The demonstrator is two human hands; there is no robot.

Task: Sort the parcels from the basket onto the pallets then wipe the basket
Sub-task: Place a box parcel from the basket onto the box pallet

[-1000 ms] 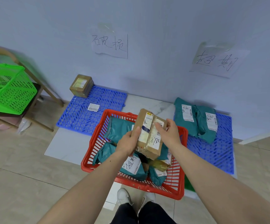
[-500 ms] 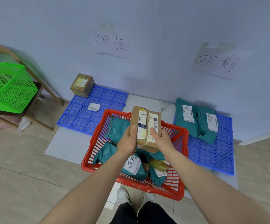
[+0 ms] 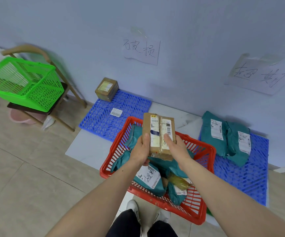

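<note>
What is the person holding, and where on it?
A brown cardboard parcel, gripped at its lower half by both hands: left hand and right hand on opposite sides.

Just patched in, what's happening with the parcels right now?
A person holds a taped cardboard parcel upright over the red basket, left hand and right hand gripping its lower sides, label facing up. Several teal bags still lie in the basket. One small box sits on the left blue pallet; two teal bags lie on the right blue pallet. Sorting is unfinished.
</note>
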